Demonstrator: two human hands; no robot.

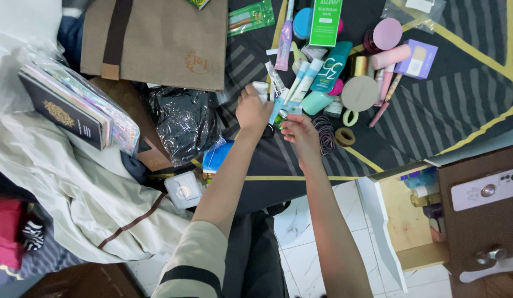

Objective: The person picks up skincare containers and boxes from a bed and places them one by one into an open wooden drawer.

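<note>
Small blue-and-white tube (278,110) sits just above frame centre, on the dark rug w/ yellow lines (460,88), at the lower edge of a heap of cosmetics. Left hand (253,109) is on it from the left, fingers curled down over its end; can't tell how tight the grip is. Right hand (300,131) is just right of that, thumb & fingertips pinched together on a tiny greenish bit (283,117) next to the tube, too small to ID. Hands nearly touching.

Around them: stack of dark hair ties (326,132) beside right hand, tape roll (345,136) a bit further right, round grey compact (360,93) & teal bottle (331,67) above. Green box (326,22) at top centre. Black plastic bag (184,121) left of left hand, brown tote (162,41) upper left, dark booklet (66,113) far left. Phone (486,189) on wooden drawer unit, lower right.
</note>
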